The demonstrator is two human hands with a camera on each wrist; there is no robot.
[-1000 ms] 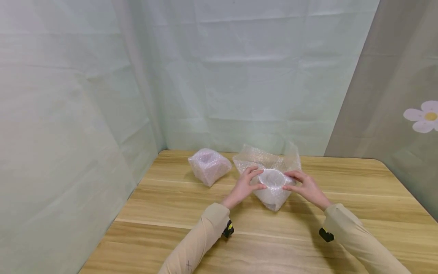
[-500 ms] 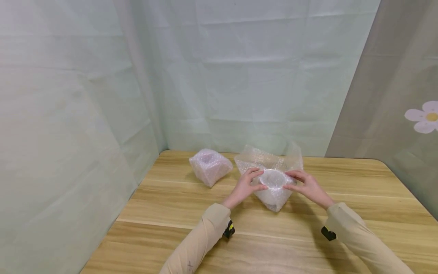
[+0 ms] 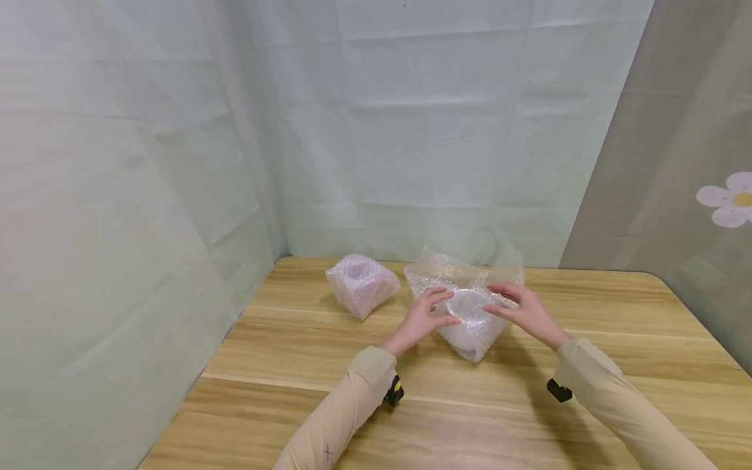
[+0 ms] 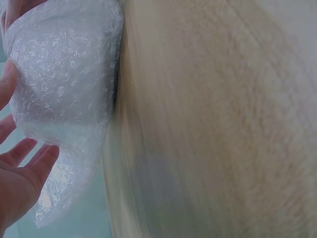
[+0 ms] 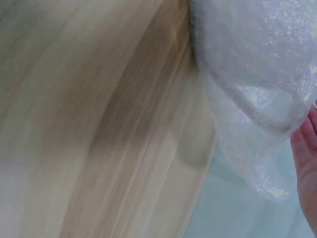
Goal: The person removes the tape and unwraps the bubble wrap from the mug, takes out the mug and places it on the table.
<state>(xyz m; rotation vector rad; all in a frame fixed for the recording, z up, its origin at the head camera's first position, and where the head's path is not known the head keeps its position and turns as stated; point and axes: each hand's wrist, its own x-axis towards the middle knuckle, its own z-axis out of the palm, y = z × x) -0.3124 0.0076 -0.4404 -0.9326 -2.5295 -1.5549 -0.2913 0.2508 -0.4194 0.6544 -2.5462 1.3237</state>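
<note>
A white mug (image 3: 469, 331) stands with its round mouth up, partly wrapped in clear bubble wrap (image 3: 443, 267). Loose wrap rises in flaps behind the rim. My left hand (image 3: 422, 316) holds the mug's left side, thumb at the near rim and fingers at the far rim. Along the other side, my right hand (image 3: 525, 314) has its thumb and fingers spread right by the rim. In the right wrist view the handle (image 5: 257, 114) shows as a curved loop under the wrap. From the left wrist, the wrap (image 4: 64, 74) covers the whole body of the mug.
A second bundle (image 3: 361, 287) in pinkish bubble wrap sits on the wooden table (image 3: 282, 352) to the left. Pale curtains (image 3: 411, 150) hang close behind the table and along its left side. A black wrist camera (image 3: 559, 390) is worn on each arm.
My right hand has eased slightly up and off the rim, its thumb no longer pressing on the near edge. The left hand and the mug stay where they were.
</note>
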